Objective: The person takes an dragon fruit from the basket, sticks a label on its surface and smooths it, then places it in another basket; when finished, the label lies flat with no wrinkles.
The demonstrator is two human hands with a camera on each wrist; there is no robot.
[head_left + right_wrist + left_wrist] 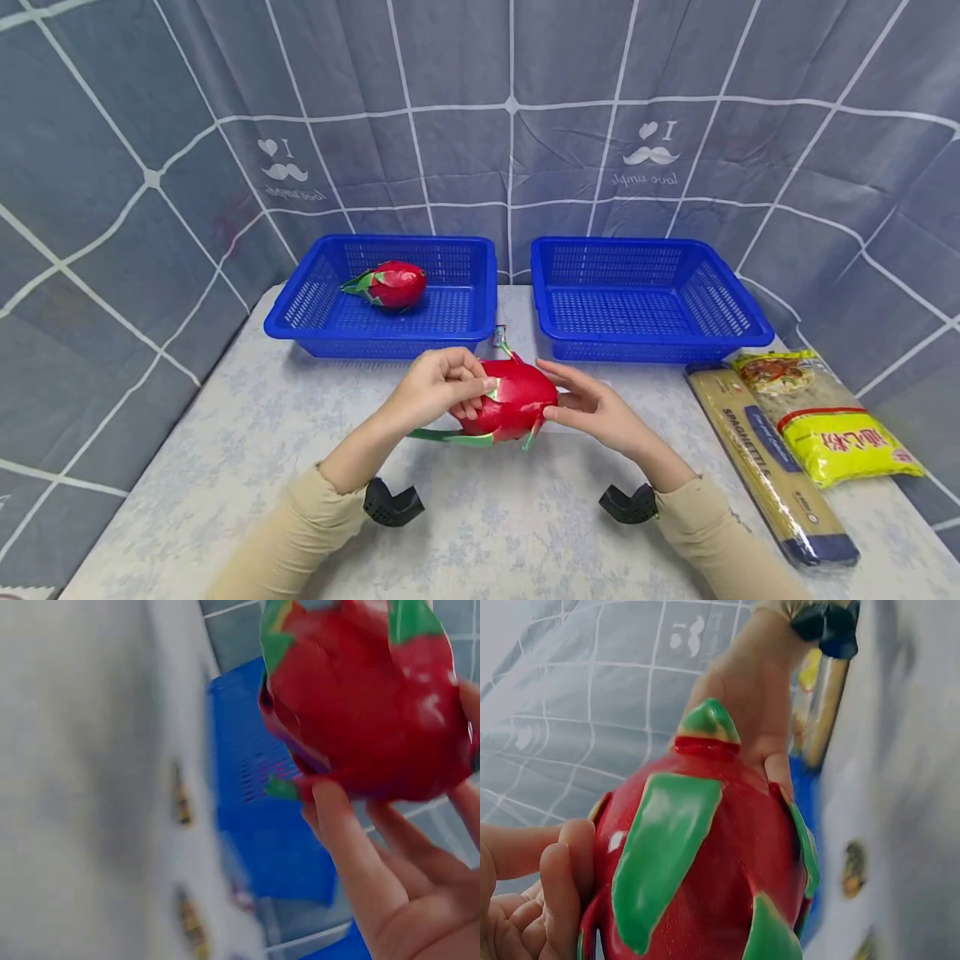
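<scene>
Between both hands, in the middle of the head view, is a glossy red dragon fruit with green leaf-like scales. My left hand pinches its left side, thumb on top by a green scale and the other fingers curled. From the other side, my right hand grips the rounded end with thumb and fingers. In the left wrist view the dragon fruit fills the centre, showing a stubby green-tipped end and broad scales. The right wrist view shows right-hand fingers against the red skin.
A blue basket at the back left holds another dragon fruit. Beside it stands a second blue basket. A spaghetti pack and a yellow-labelled food bag lie at right. A small packet sits near the left basket.
</scene>
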